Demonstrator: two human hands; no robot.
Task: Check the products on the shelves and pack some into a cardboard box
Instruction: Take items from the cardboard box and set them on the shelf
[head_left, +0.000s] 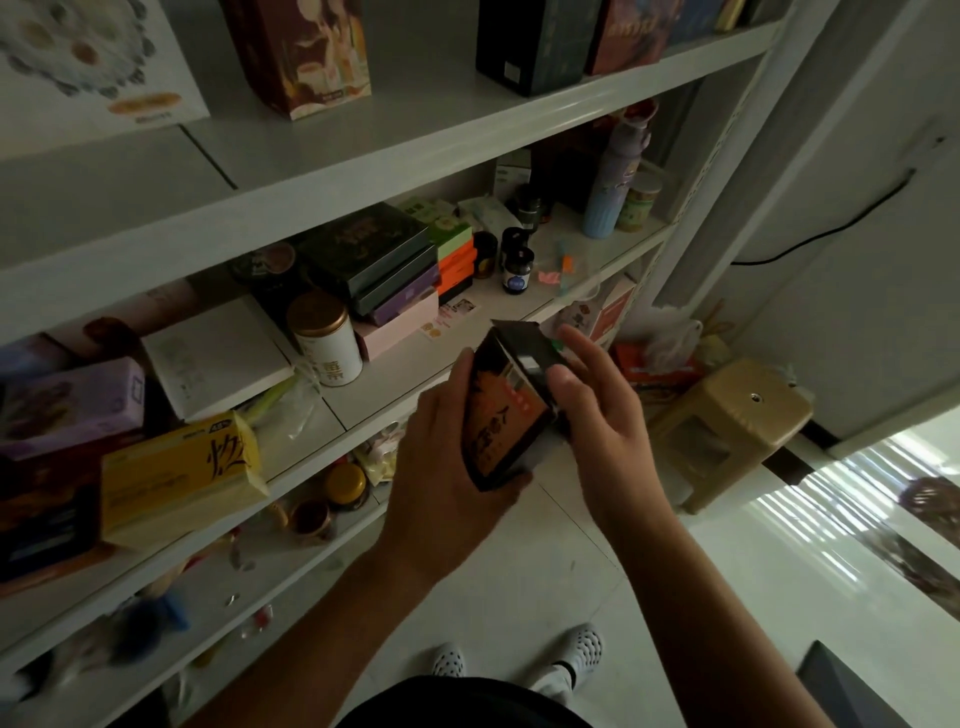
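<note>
Head view, shelving unit. Landmark: tin (326, 343), white w/ gold lid, upright on the middle shelf (400, 374).

Box (506, 410): dark, orange printed face up, tilted. Held in mid-air right of and below the tin, off the shelf and in front of its edge.

L hand (441, 457): grips the box's near end; thumb along the left edge, fingers curled under the bottom corner.

R hand (602, 410): on the box's side away from the tin. Thumb rests on the dark far end; fingers nearly straight and spread, not wrapped round it.

Yellow carton (182, 478): left of and below the tin, same shelf, lying at an angle.

Flat-box stack (374, 260): just behind and right of the tin; green lid on top, purple and pink below.

Jars (517, 270): dark, farther right of the tin, same shelf.

Stool (727, 431): tan plastic, on the floor well right of the tin, beyond the R hand.
</note>
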